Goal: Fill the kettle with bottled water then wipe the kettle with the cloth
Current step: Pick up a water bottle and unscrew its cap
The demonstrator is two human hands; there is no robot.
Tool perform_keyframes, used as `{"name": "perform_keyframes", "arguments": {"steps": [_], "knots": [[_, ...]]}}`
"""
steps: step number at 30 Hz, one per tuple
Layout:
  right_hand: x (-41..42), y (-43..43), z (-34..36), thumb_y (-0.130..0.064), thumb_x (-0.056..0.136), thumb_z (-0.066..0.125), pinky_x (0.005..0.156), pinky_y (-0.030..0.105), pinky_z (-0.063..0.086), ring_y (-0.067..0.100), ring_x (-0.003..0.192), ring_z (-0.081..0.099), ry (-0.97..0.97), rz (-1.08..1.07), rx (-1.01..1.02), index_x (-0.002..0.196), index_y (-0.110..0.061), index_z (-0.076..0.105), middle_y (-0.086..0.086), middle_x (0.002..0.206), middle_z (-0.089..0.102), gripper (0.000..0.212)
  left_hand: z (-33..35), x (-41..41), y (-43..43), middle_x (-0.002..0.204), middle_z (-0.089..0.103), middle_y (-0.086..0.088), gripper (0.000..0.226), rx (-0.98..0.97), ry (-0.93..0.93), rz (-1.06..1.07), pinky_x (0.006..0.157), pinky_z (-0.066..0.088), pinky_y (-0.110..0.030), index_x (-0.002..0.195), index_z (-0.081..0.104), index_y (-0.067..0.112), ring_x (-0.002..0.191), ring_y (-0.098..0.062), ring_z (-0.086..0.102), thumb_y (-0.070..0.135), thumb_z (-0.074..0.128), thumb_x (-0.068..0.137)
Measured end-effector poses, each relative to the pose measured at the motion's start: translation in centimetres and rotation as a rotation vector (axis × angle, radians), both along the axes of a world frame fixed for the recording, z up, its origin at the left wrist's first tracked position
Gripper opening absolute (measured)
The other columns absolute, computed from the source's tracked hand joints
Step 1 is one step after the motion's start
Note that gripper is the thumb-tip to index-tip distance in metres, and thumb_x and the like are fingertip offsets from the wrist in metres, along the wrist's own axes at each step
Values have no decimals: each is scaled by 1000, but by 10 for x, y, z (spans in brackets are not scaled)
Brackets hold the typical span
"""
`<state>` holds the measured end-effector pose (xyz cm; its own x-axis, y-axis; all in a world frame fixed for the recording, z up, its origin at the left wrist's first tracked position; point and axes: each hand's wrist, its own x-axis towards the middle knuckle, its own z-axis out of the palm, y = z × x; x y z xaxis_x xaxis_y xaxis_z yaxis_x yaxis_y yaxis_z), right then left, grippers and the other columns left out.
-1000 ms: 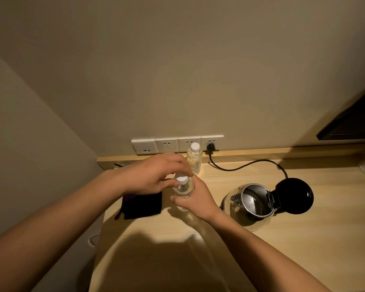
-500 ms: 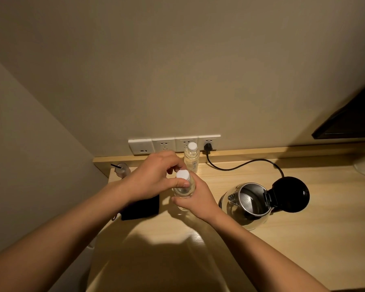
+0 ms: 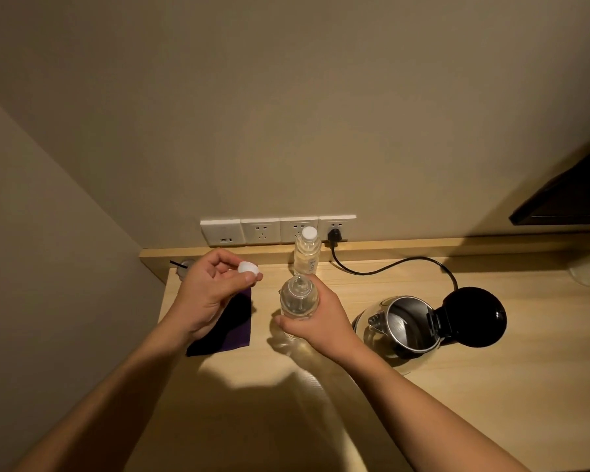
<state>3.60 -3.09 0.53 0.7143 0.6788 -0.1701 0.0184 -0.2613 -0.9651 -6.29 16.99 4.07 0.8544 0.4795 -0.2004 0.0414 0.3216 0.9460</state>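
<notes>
My right hand (image 3: pixel 315 321) grips a clear water bottle (image 3: pixel 298 296) standing upright on the wooden counter, its neck uncapped. My left hand (image 3: pixel 206 294) is off to the left of the bottle and pinches the white cap (image 3: pixel 247 268) between thumb and fingers. The steel kettle (image 3: pixel 401 327) stands to the right of the bottle with its black lid (image 3: pixel 476 316) swung open. A dark purple cloth (image 3: pixel 230 327) lies flat on the counter, partly under my left hand.
A second capped water bottle (image 3: pixel 307 250) stands by the wall sockets (image 3: pixel 276 229). The kettle's black cord (image 3: pixel 389 264) runs from a plug across the counter (image 3: pixel 491 386). A small object (image 3: pixel 183 267) sits in the back left corner. A dark panel (image 3: pixel 566 195) juts out at upper right.
My left hand has lifted the white cap off the bottle and moved it to the left. The right hand keeps its hold on the bottle.
</notes>
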Motion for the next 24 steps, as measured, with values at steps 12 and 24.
{"name": "perform_keyframes", "arguments": {"steps": [12, 24], "knots": [[3, 8, -15, -7, 74, 92, 82, 15, 56, 9, 100, 71, 10, -14, 2, 113, -25, 65, 0, 108, 74, 50, -141, -20, 28, 105, 79, -3, 35, 277, 402, 178, 94, 59, -45, 107, 70, 21, 101, -15, 74, 11, 87, 78], [-2, 12, -22, -14, 74, 93, 78, 7, 52, -2, 101, 68, -14, 9, -33, 111, -34, 62, -6, 110, 72, 52, -197, -18, 20, 104, 55, 3, 35, 946, 581, 136, 84, 39, -31, 107, 73, 16, 105, -24, 49, 17, 89, 76]]}}
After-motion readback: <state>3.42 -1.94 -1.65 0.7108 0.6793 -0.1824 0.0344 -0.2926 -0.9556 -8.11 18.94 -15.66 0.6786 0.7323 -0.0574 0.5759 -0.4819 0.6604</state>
